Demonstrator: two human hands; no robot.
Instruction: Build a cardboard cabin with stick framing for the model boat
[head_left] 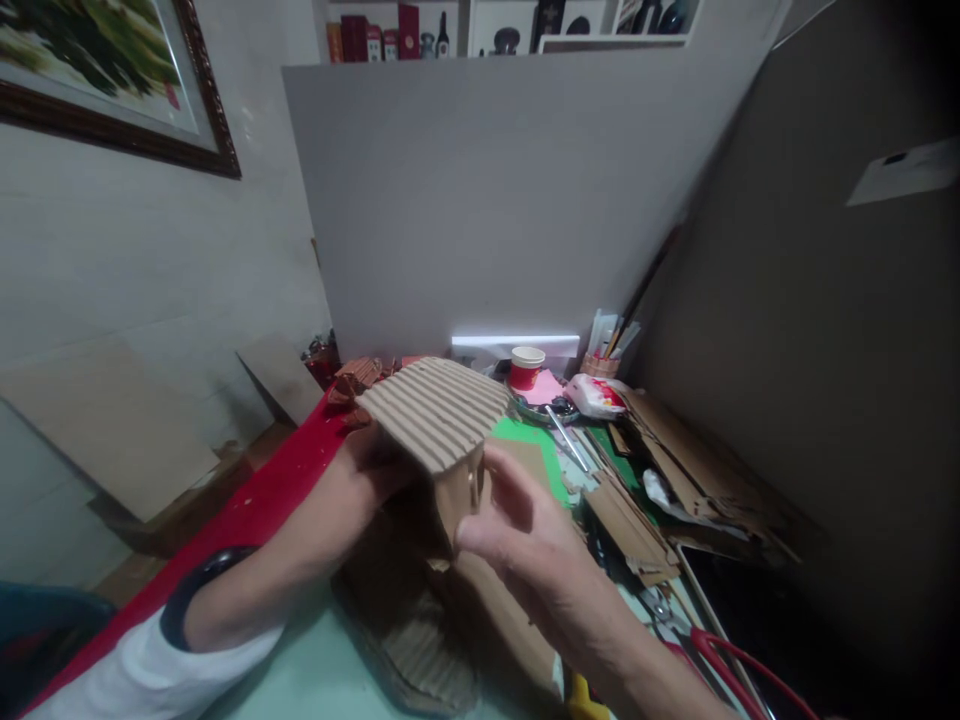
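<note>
A small cardboard house model (454, 495) with a ridged corrugated roof (435, 410) is held up between my two hands. My right hand (525, 520) pinches its right wall, thumb at the lower edge and index finger just under the eave. My left hand (367, 475) reaches under the roof's left side and grips the model there, its fingertips hidden. Below the model lies a dark base with corrugated cardboard (420, 640) on it. A flat cardboard sheet (499, 620) lies beside that base, partly covered by my right forearm.
Cardboard strips (634, 530) and stacked cardboard pieces (697, 465) lie on the right. Red-handled pliers (712, 650) rest near the front right. A red paper cup (526, 368), a white packet (596, 395) and a pen holder (601, 364) stand at the back before a grey panel (487, 210).
</note>
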